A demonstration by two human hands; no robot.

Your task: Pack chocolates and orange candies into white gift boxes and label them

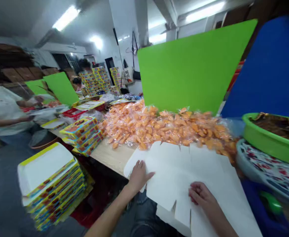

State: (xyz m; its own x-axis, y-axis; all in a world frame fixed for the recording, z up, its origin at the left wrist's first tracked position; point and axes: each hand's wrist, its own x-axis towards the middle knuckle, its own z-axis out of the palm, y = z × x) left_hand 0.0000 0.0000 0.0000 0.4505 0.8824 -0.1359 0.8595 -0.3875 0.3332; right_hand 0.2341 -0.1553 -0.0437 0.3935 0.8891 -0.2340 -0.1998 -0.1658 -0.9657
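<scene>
Fingers nearly together and thumb held wide, a worker's left hand [138,177] presses flat on the left edge of a white cardboard sheet [169,177], while the right hand [202,196], its fingers curled in narrow, rests over the sheet's near middle; whether those fingertips pinch anything cannot be told. The slotted, unfolded sheet lies across the near right of a pale wooden table [112,153], its near flaps hanging over the worker's lap. Just beyond its far edge spreads a heap of orange pieces in clear wrappers [159,126], backed by an upright green panel [194,65] and, farther right, a blue panel [265,69]. At right, a green basin [270,141] sits above a pale basin [244,161] with a floral pattern. To the left, printed yellow boxes [85,135] are stacked on the table, with a second pile of flat cartons [58,194] nearer and lower. At far left, a person in a pale shirt [6,108] stands by plastic bags [45,113].
</scene>
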